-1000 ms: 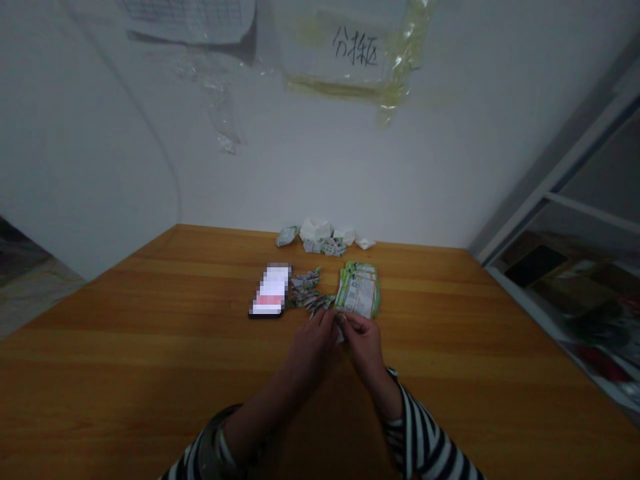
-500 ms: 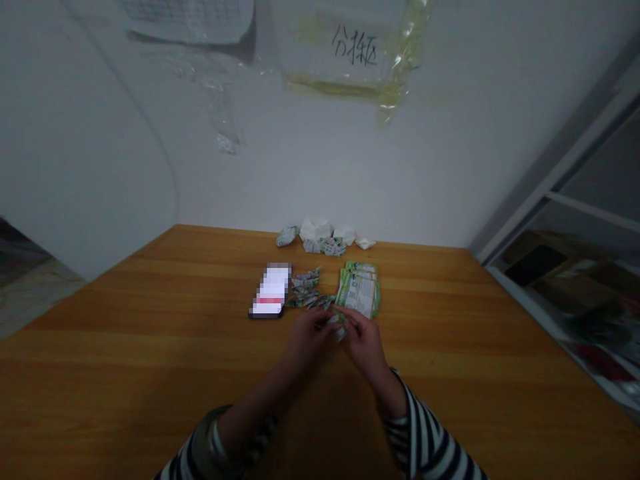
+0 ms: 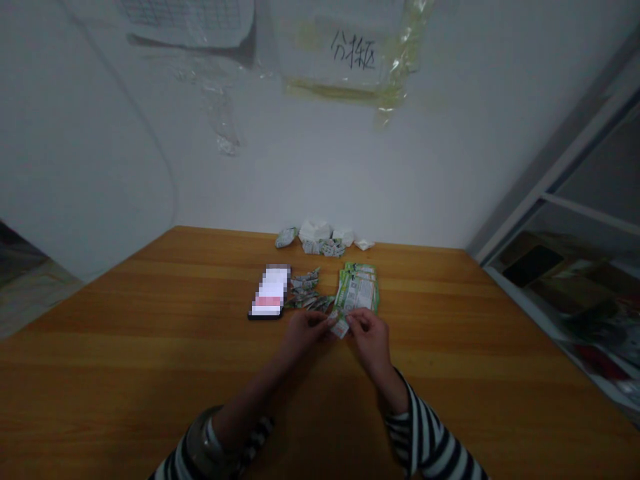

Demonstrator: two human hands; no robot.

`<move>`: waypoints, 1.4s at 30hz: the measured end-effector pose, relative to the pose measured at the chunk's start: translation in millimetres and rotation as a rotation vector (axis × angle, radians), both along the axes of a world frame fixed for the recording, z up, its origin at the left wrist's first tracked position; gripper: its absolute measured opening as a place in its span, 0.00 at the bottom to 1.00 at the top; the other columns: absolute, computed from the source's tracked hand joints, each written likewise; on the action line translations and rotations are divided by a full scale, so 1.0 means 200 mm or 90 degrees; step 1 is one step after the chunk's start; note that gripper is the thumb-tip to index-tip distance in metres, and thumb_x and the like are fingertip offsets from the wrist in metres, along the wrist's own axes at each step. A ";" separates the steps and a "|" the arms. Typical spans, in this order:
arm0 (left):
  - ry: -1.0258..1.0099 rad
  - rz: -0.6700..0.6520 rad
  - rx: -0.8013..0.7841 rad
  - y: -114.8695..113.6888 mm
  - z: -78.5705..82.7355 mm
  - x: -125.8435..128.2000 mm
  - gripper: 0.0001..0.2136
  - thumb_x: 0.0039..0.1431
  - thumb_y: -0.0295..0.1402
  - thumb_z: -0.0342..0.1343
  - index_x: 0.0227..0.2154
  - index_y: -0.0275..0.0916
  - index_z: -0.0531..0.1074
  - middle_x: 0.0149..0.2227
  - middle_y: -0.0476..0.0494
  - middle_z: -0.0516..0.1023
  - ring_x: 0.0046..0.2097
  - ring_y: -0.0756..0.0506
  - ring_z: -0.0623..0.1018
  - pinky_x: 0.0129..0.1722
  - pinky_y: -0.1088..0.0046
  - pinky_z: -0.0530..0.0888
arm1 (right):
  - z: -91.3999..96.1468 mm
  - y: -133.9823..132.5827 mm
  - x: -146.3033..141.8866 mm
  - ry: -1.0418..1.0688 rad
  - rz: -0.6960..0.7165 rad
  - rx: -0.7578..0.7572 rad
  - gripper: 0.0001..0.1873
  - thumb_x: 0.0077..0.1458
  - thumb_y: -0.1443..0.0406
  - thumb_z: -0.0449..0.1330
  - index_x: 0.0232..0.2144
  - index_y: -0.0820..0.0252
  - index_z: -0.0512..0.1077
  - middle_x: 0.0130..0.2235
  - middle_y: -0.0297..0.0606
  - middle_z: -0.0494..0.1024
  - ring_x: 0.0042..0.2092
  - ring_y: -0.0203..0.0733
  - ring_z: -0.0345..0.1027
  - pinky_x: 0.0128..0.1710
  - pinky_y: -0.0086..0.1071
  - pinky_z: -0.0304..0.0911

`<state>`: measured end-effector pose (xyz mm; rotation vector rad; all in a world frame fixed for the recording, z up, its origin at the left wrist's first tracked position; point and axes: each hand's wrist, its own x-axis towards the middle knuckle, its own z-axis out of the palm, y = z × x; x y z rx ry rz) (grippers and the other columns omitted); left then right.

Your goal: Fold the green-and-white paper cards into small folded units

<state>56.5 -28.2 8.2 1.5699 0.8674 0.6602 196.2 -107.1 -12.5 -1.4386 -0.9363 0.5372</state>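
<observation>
My left hand and my right hand meet over the wooden table, both pinching one small green-and-white folded paper piece between their fingertips. Just beyond the hands lies a stack of green-and-white printed sheets. To its left sits a small pile of folded paper pieces. A phone with a lit screen lies left of that pile. Both sleeves are black-and-white striped.
Crumpled white and printed paper scraps lie at the table's far edge against the white wall. A taped plastic sheet with handwritten characters hangs on the wall. A metal shelf with dark items stands at the right.
Both hands have shifted slightly away from me toward the printed stack, and the small paper piece between the fingertips now shows more plainly.
</observation>
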 end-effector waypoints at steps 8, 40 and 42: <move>-0.088 0.100 -0.004 0.00 -0.03 0.00 0.12 0.42 0.39 0.65 0.25 0.34 0.78 0.23 0.47 0.79 0.26 0.47 0.76 0.28 0.75 0.71 | 0.00 -0.01 -0.02 0.045 -0.019 0.027 0.09 0.49 0.61 0.62 0.26 0.62 0.72 0.24 0.35 0.77 0.27 0.39 0.70 0.28 0.28 0.64; -0.117 0.001 0.042 -0.03 0.00 0.02 0.09 0.45 0.31 0.62 0.31 0.35 0.81 0.29 0.42 0.84 0.29 0.42 0.81 0.29 0.69 0.77 | -0.03 0.01 -0.02 0.030 0.181 0.032 0.18 0.45 0.71 0.59 0.41 0.59 0.77 0.42 0.40 0.81 0.44 0.49 0.74 0.44 0.40 0.69; -0.115 0.020 0.044 -0.03 -0.01 0.02 0.10 0.45 0.31 0.62 0.32 0.35 0.80 0.31 0.41 0.84 0.30 0.42 0.81 0.30 0.69 0.77 | -0.02 0.00 -0.02 0.015 0.176 0.036 0.20 0.46 0.70 0.60 0.44 0.58 0.76 0.43 0.39 0.80 0.44 0.48 0.74 0.44 0.39 0.69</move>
